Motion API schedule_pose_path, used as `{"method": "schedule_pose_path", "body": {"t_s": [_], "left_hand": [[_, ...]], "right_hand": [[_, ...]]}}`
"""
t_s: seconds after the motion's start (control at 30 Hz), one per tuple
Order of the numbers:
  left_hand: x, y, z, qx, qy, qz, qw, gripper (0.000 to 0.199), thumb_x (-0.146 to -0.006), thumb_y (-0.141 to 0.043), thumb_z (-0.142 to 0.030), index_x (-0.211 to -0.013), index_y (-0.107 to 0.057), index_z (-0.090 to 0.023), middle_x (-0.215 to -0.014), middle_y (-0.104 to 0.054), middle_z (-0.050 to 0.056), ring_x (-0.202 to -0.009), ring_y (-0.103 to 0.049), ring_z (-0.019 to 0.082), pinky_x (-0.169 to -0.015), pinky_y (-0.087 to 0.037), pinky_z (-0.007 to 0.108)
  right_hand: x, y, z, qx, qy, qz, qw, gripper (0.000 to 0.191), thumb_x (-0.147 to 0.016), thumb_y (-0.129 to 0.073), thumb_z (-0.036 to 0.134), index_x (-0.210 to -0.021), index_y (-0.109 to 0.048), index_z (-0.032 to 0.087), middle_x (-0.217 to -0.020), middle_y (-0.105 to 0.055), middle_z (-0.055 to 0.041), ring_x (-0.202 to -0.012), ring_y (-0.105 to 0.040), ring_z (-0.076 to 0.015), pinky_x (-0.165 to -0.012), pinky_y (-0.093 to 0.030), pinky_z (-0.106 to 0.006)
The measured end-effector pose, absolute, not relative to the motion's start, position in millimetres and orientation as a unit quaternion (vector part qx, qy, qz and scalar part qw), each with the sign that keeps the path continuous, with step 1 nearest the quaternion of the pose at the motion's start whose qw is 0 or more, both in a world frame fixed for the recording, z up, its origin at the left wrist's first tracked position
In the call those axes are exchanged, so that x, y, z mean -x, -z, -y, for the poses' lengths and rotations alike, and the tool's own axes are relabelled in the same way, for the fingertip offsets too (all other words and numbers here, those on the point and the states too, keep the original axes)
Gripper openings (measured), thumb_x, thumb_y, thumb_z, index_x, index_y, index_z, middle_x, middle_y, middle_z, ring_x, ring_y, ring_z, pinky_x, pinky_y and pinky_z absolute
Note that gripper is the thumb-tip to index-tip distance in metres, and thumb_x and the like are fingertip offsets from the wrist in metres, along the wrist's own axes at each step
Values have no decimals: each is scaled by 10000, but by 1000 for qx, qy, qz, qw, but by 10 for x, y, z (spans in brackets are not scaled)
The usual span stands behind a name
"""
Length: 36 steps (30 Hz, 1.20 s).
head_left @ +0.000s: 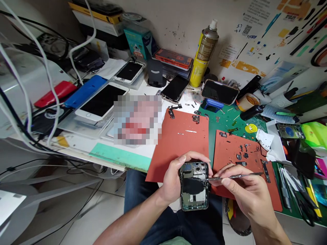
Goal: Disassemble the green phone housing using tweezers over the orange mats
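Left hand (173, 178) is gripping the opened phone housing (194, 185) while right hand (245, 192) is pinching tweezers (233, 176) inside; loose parts (241, 153) are lying removed on the desk (230, 119).

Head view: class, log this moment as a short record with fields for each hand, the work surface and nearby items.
left hand: holds an opened phone frame over the lap
right hand: holds a thin metal tool, tip at the frame
surface: two red mats carrying small loose parts
nearby: yellow spray can, several phones
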State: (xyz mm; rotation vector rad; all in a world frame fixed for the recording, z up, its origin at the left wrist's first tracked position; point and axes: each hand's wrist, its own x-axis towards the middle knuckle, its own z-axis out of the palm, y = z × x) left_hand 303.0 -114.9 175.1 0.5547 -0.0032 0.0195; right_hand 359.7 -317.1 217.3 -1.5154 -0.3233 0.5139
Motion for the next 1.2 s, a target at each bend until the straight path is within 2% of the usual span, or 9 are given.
{"method": "schedule_pose_path", "body": {"t_s": [0.17, 0.53, 0.73, 0.8, 0.93, 1.2], "left_hand": [[-3030, -1748, 1152, -267, -1, 3, 964, 518, -1060, -475, -528, -1119, -810, -137, -935, -820, 128, -794, -755, 241, -766, -615, 351], [-3044, -1740, 1142, -266, 8, 6, 964, 523, -1070, -445, -510, -1100, -805, -131, -925, -818, 134, -798, -751, 239, -768, -610, 347], [-3046, -1763, 1135, -259, 2, 6, 966, 517, -1068, -434, -497, -1108, -806, -141, -938, -818, 142, -816, -746, 249, -772, -599, 356], [-3051, -1773, 1139, -259, -1, 3, 966, 515, -1067, -437, -491, -1100, -810, -138, -936, -816, 142, -817, -746, 249, -768, -596, 350], [-3054, -1789, 1147, -261, -6, -8, 965, 502, -1057, -459, -490, -1096, -817, -140, -938, -811, 141, -828, -750, 258, -759, -595, 352], [-3000, -1786, 1134, -278, -53, 16, 959, 510, -1071, -441, -512, -1095, -830, -182, -943, -811, 136, -853, -739, 276, -772, -578, 383]], "right_hand": [[-3624, -2226, 3139, 674, -243, 150, 681, 45, -968, -835, 251, -973, -877, 236, -972, -844, -75, -868, -849, -239, -817, -733, -326], [-3597, -2200, 3157, 684, -238, 164, 669, 60, -981, -820, 230, -985, -876, 252, -972, -844, -66, -868, -845, -226, -790, -727, -297], [-3532, -2151, 3240, 657, -223, 144, 706, 85, -1000, -788, 207, -1007, -866, 242, -1010, -810, -79, -912, -837, -252, -862, -748, -403], [-3514, -2149, 3273, 661, -209, 141, 707, 86, -1002, -782, 199, -1008, -859, 238, -1015, -798, -85, -950, -830, -259, -860, -746, -401], [-3513, -2208, 3316, 682, -188, 169, 686, 100, -1016, -764, 189, -1025, -844, 248, -1013, -793, -75, -973, -822, -243, -819, -732, -338], [-3353, -2395, 3335, 744, -86, 305, 588, 249, -1006, -698, 58, -1105, -799, 263, -1024, -811, -63, -967, -832, -229, -860, -717, -348]]}}
